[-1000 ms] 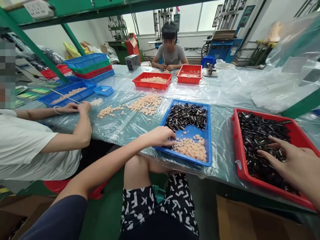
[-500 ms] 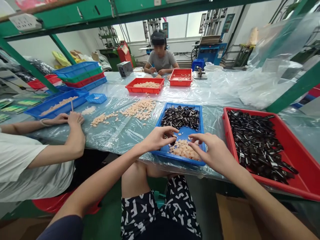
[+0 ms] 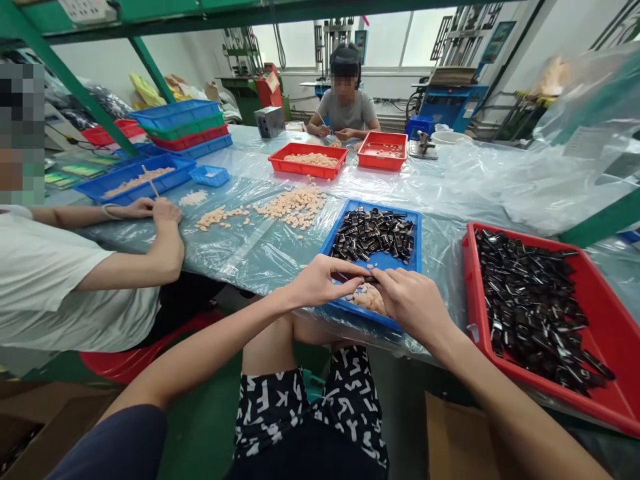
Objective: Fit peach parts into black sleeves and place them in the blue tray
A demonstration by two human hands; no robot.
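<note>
Over the near half of a blue tray (image 3: 418, 243), my left hand (image 3: 323, 281) pinches a small glossy black part (image 3: 369, 280) between thumb and fingers. My right hand (image 3: 411, 300) meets it there, its closed fingertips pressed against the part's right end. Whether a beige piece sits between those right fingertips is hidden. Below the hands, a heap of small beige oval pieces (image 3: 369, 299) lies in the tray, partly covered by my hands. Many similar black parts (image 3: 373, 233) fill the far half of the tray.
A large red tray (image 3: 597, 287) of black parts stands at right. Loose beige pieces (image 3: 295, 205) lie on the plastic-covered table (image 3: 240, 250). A co-worker (image 3: 100, 267) sits at left, another person (image 3: 347, 110) across. Red trays (image 3: 383, 160) stand between; a green shelf beam (image 3: 175, 25) crosses overhead.
My right hand has moved left from above the beige heap and now meets my left hand at the black part. The whole view has shifted slightly left.
</note>
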